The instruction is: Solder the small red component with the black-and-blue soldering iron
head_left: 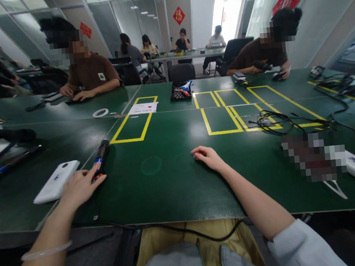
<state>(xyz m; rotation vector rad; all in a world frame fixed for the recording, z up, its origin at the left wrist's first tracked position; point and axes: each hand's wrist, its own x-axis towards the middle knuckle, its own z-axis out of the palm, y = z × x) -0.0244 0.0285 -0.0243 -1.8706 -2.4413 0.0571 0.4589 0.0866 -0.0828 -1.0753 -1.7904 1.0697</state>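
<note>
My left hand (pixel 81 186) is at a slim black cylinder (pixel 103 149) with a blue band and some red near its lower end. The cylinder lies slanting on the green table, and I cannot tell its kind. My index finger and thumb straddle its near end; the other fingers are partly hidden. Beside that hand lies a white power-bank-like slab (pixel 57 180) with a dark oval on it. My right hand (pixel 210 158) rests on the table with its fingers loosely bent and nothing in them.
Yellow tape rectangles (pixel 128 140) mark the green table (pixel 176 191). A black tray (pixel 180 97) holds small tools. Nearby are a tape roll (pixel 100 113), a paper sheet (pixel 143 108) and tangled black cables (pixel 276 120). Two people (pixel 91 72) work across the table; others sit farther back.
</note>
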